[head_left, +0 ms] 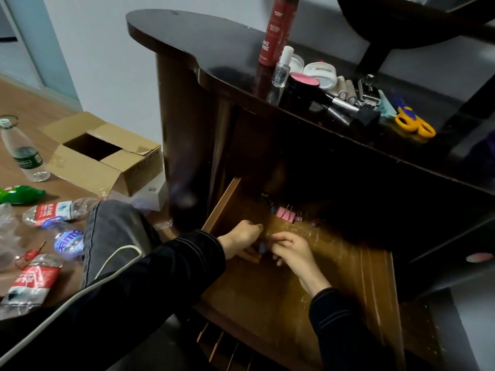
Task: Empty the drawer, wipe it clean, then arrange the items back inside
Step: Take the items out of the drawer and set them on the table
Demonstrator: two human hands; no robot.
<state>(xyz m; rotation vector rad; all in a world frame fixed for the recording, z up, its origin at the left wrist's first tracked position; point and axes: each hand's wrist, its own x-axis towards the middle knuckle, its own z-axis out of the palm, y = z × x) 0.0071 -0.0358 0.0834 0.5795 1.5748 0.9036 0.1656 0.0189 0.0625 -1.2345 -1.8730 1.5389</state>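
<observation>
Binder clips [286, 214], small, light and stiff, lay at the back of the open drawer [294, 290] and looked easiest pinched by their wire handles, while the left hand [245, 241] and right hand [292, 250] met, fingers curled around a small blue clip [262, 247].

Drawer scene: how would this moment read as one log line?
drawer open | left hand and right hand together on small blue clip | pink binder clip behind | scissors on dresser top
</observation>
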